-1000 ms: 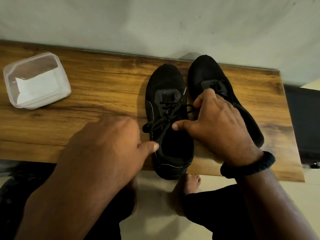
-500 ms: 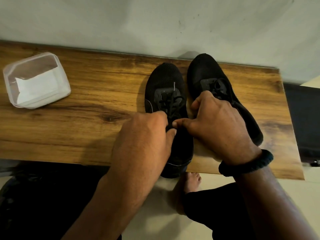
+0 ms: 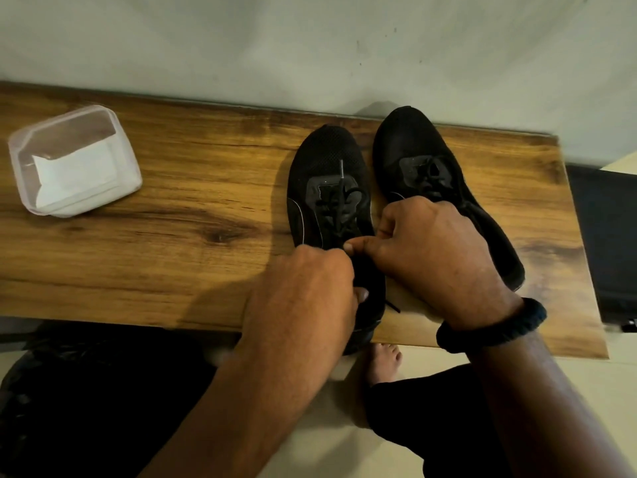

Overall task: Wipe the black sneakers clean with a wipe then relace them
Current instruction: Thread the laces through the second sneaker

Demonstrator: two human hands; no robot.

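Two black sneakers stand side by side on a wooden table (image 3: 172, 236), toes toward the wall. The left sneaker (image 3: 327, 157) has a black lace (image 3: 339, 201) running over its tongue, one tip pointing at the toe. My left hand (image 3: 303, 294) covers the sneaker's opening, its fingers curled there; what they hold is hidden. My right hand (image 3: 431, 246) pinches the lace at the top eyelets between thumb and fingers. The right sneaker (image 3: 413, 143) lies behind my right hand, its heel half hidden.
A clear plastic tub (image 3: 74, 160) with white wipes sits at the table's far left. A pale wall runs along the table's back edge. A dark object (image 3: 606, 236) stands beyond the right end. My bare foot (image 3: 384, 360) shows under the near edge.
My left hand came in from the lower left to the left sneaker's opening and curled over it. The lace now lies straight over the tongue. My right hand barely shifted.
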